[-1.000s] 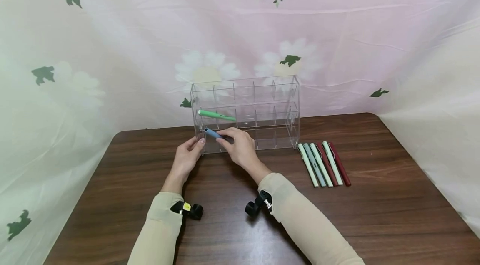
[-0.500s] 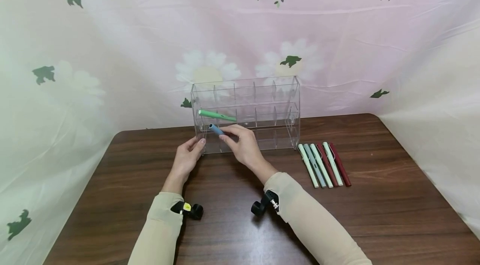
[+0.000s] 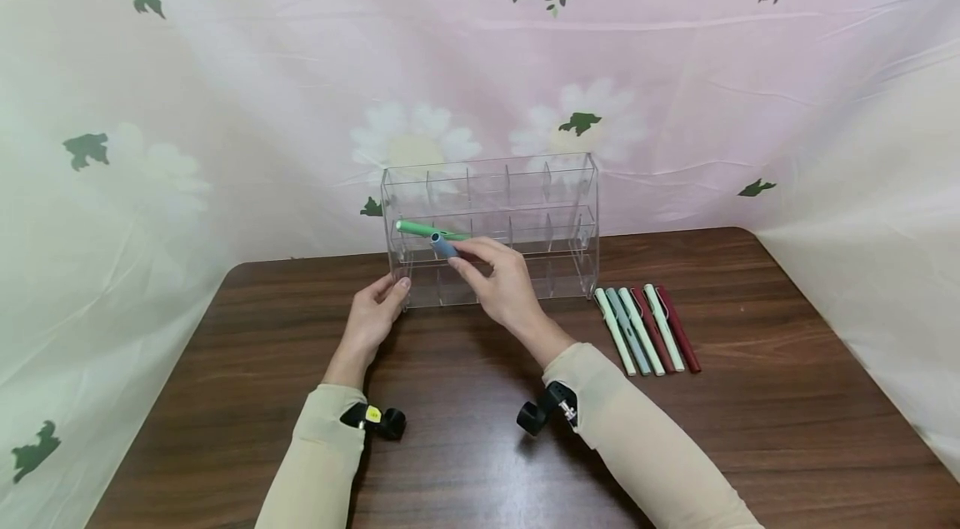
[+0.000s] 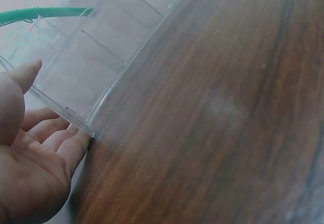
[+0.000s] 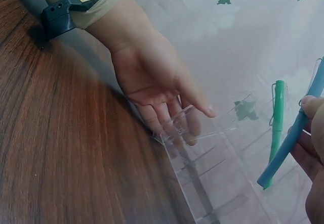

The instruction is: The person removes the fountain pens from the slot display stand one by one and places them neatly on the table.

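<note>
A clear acrylic rack (image 3: pixel 525 187) with three tiers of compartments stands at the back of the table. A green pen (image 3: pixel 423 229) (image 5: pixel 276 128) (image 4: pixel 40 13) lies in its middle tier at the left. My right hand (image 3: pixel 498 279) pinches a blue pen (image 3: pixel 444 246) (image 5: pixel 291 138) in front of that tier, tip toward the rack. With straight fingers my left hand (image 3: pixel 375 312) (image 4: pixel 30 133) (image 5: pixel 152 77) touches the rack's lower left corner.
Several pens (image 3: pixel 647 329) in pale green, grey-blue, dark red and white lie side by side on the wooden table (image 3: pixel 750 429), right of the rack. A floral cloth (image 3: pixel 225 96) hangs behind and at both sides.
My right hand has lifted the blue pen up and to the right, from the lower tier to the middle tier by the green pen. The left hand has stayed put.
</note>
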